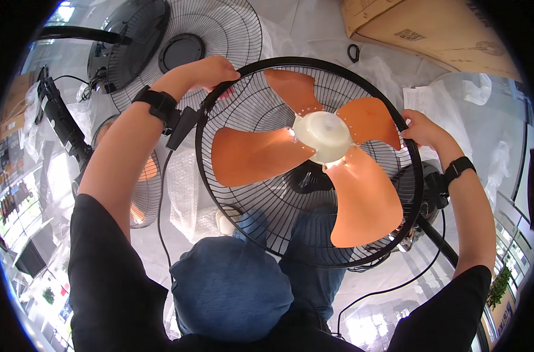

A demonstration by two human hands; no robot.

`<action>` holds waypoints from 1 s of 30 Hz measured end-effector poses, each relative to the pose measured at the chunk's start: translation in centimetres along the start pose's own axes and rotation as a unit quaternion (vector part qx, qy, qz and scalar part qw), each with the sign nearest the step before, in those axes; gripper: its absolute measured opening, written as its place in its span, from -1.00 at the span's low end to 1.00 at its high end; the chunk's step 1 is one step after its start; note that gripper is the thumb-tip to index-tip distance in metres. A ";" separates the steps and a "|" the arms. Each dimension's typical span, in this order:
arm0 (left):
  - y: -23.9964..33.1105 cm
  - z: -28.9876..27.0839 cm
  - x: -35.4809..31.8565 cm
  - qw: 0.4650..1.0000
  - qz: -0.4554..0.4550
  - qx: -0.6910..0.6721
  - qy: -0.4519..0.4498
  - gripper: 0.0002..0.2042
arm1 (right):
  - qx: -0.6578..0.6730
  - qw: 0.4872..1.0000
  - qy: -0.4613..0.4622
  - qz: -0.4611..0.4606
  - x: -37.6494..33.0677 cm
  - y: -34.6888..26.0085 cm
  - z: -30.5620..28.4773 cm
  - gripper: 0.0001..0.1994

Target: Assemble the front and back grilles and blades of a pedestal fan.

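A large fan with four orange blades (369, 196) and a cream hub (325, 136) is in front of my knees. Its black wire rear guard (249, 202) surrounds the blades, and no front guard covers them. My left hand (211, 73) is closed over the guard's black rim (201, 141) at the upper left. At the right side, my right hand (422, 129) grips the same rim, fingers curled over it. The black motor (309, 176) shows partly behind the blades. Both wrists wear black straps.
Another black wire guard (232, 35) lies at the upper left, beside a dark round base (129, 41). A cardboard box (431, 35) stands at the upper right, near black scissors (353, 53). Bubble wrap (182, 193), plastic sheets and black cables (390, 288) lie on the floor.
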State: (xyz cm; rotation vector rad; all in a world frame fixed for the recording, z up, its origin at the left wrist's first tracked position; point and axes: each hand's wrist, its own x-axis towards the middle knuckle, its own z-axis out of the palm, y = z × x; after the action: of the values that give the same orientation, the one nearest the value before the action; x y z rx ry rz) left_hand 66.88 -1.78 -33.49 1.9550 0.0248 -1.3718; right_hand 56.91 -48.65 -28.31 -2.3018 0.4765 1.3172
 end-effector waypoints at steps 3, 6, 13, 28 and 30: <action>-0.7 0.1 0.3 1.000 -0.005 0.012 -0.010 -0.73 | 0.011 1.000 -0.004 -0.011 -0.3 -0.1 0.0 -0.70; -0.9 0.6 0.3 0.999 -0.038 0.013 -0.019 -0.74 | 0.029 0.999 -0.010 -0.013 -0.4 0.3 -0.2 -0.71; -2.3 2.0 -0.7 0.998 -0.015 -0.063 0.002 -0.72 | 0.132 0.989 -0.028 -0.054 -0.9 1.9 -0.1 -0.75; -4.4 4.4 -4.0 0.977 0.007 -0.208 0.040 -0.60 | 0.250 0.951 0.064 -0.171 -6.9 3.0 4.5 -0.72; -3.8 5.3 -4.9 0.986 0.020 -0.152 0.060 -0.54 | 0.297 0.938 0.075 -0.163 -9.0 2.2 5.9 -0.73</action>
State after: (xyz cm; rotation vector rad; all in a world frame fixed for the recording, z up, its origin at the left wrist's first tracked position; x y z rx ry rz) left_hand 58.95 -0.15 -32.42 1.7669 0.2380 -1.1473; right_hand 47.21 -46.66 -23.62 -1.8680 0.4421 0.7140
